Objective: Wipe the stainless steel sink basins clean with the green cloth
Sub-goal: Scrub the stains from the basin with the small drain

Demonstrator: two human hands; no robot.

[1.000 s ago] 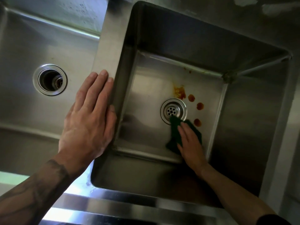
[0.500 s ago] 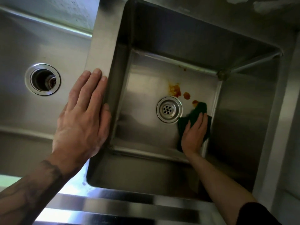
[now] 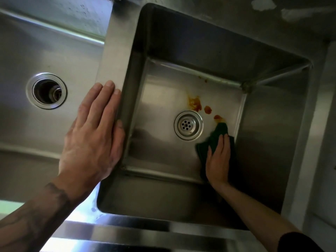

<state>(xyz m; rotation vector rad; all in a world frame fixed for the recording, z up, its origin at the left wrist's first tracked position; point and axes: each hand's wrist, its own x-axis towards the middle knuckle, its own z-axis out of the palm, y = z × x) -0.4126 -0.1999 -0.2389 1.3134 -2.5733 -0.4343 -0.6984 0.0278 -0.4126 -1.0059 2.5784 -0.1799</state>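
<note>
L hand (image 3: 92, 135) lies flat, palm down, fingers straight & together, on the steel divider (image 3: 116, 57) btwn the two basins, thumb at the lip of the R basin (image 3: 272, 142); it holds nothing. Its tattooed forearm (image 3: 36, 215) comes in over the shiny front rim (image 3: 127, 231). R hand (image 3: 218, 159) reaches down into the R basin, fingers extended, pressing the green cloth (image 3: 221, 130) against the basin floor close to the R wall, w/o curling round it. A dark sleeve (image 3: 298, 242) shows at that arm's near end. Cloth is bunched, just R of the round drain strainer (image 3: 188, 125), its far tip touching the nearest orange-red blot. Past it, more orange-red stains (image 3: 195, 103) sit on the floor just beyond the strainer. L basin (image 3: 36, 51) has an open drain hole (image 3: 46, 90), well apart from the cloth. Small specks (image 3: 205, 80) dot the back seam.
</note>
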